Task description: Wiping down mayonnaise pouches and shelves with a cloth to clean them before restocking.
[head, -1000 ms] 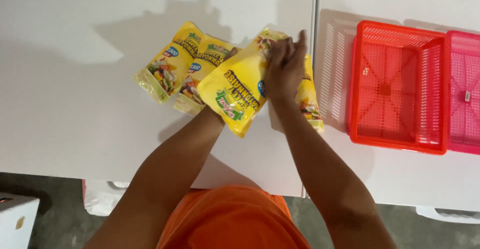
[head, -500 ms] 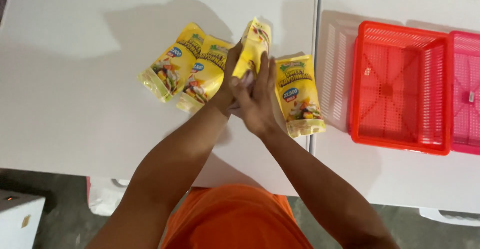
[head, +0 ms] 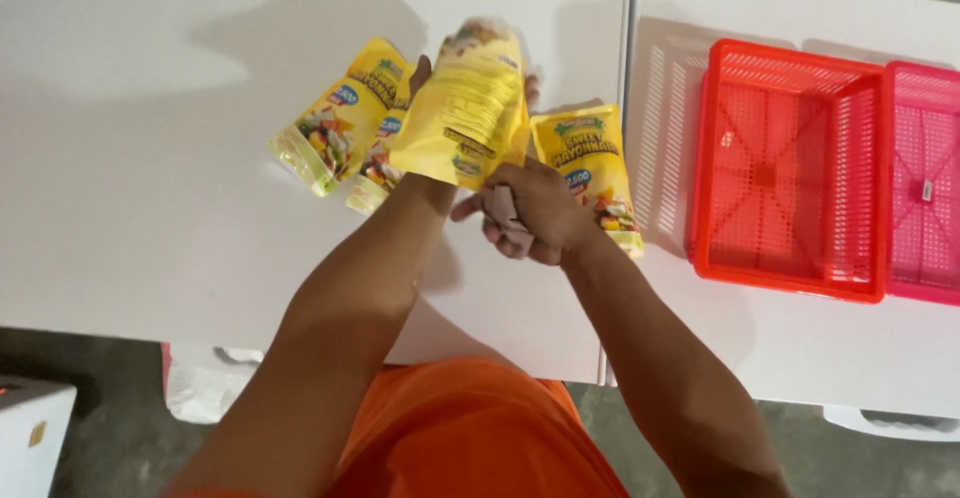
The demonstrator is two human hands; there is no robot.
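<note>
A person in an orange shirt stands at a white table [head: 150, 158], both bare arms stretched forward. The left hand [head: 425, 73] is mostly hidden behind a yellow pouch [head: 468, 108], which it holds up off the table with its printed back facing up; only fingertips show past the pouch's edges, so the grip itself cannot be made out. The right hand [head: 525, 213] sits at the pouch's 5 o'clock corner, fingers curled and pinching that lower edge.

At 9 o'clock from the held pouch, two more yellow pouches [head: 335, 123] lie overlapping on the table, slanted. At 3 o'clock, just beside the right hand, another yellow pouch [head: 590, 163] lies flat, face up.

Farther toward 3 o'clock, on a second white table [head: 800, 348], stands a red plastic basket [head: 790, 173], with a pink basket [head: 925, 183] touching its far side.
</note>
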